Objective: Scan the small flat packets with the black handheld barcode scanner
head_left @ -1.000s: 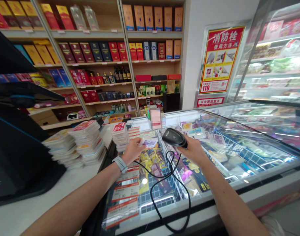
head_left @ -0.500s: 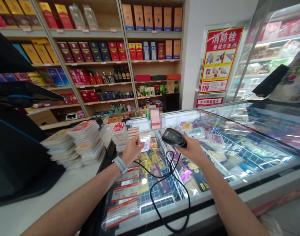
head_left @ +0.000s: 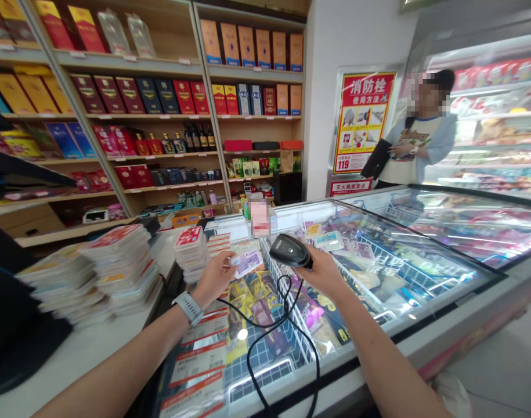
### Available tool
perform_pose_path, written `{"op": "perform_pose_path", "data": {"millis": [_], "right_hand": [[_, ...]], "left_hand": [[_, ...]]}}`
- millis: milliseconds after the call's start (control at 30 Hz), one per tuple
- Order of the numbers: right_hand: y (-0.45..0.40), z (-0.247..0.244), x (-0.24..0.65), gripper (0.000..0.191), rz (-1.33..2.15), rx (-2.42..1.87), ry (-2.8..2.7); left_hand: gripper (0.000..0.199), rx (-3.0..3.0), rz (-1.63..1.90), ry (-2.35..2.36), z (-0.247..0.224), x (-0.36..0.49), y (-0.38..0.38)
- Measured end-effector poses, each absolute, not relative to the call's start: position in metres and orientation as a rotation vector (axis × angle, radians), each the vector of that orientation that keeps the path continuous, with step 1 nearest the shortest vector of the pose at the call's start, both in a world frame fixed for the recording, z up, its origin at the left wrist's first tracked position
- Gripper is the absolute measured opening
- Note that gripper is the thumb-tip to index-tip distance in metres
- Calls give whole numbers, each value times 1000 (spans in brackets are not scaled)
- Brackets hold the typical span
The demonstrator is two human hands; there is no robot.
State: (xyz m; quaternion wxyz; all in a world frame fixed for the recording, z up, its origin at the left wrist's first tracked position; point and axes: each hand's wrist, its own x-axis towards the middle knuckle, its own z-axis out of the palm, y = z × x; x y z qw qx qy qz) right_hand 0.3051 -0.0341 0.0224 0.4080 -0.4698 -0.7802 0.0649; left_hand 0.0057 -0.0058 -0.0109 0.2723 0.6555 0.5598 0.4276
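Note:
My left hand point(head_left: 217, 277), with a pale watch on its wrist, pinches the end of a flat white and purple card-like packet point(head_left: 249, 263) over the glass of the freezer. Just to the right, my right hand point(head_left: 324, 271) is wrapped round a black handheld scanner point(head_left: 290, 251). The scanner's black cable point(head_left: 315, 354) loops down over the glass. Beside my left hand stands a stack of similar flat packets point(head_left: 190, 249), the top one red. Packaged goods lie in white wire baskets under the glass.
Taller stacks of flat packets point(head_left: 121, 273) stand on the white counter point(head_left: 100, 360) at left, by a black machine point(head_left: 17, 313). A person point(head_left: 422, 136) with a dark folder stands behind the freezer point(head_left: 448, 290). Shelves point(head_left: 152, 116) of boxes line the back.
The view has swung right, so the person behind the freezer shows more fully. The packet in my left hand has turned, its printed face now showing without glare. Both hands keep their holds.

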Motion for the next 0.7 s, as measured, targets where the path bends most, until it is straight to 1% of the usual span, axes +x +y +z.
{"op": "perform_pose_path", "data": {"millis": [133,300,400,533,700], "right_hand": [[-35,23,304,30,168,-1176,-1955],[-37,25,303,25,185,-1165,-1947],[-39,26,303,28,178,-1167,-1938],[-40,27,302,33,169,-1176,-1935],[-39,26,302,37,179,-1172,-1926]], "left_hand": [[44,1600,1218,1429,-13,7,-4],[48,1612,1243,1427,-13,6,-6],[54,1646,1237,1459,-11,7,-7],[50,1608,1226,1467,-7,10,-9],[58,1524,1246,1363,-2,15,-11]]}}
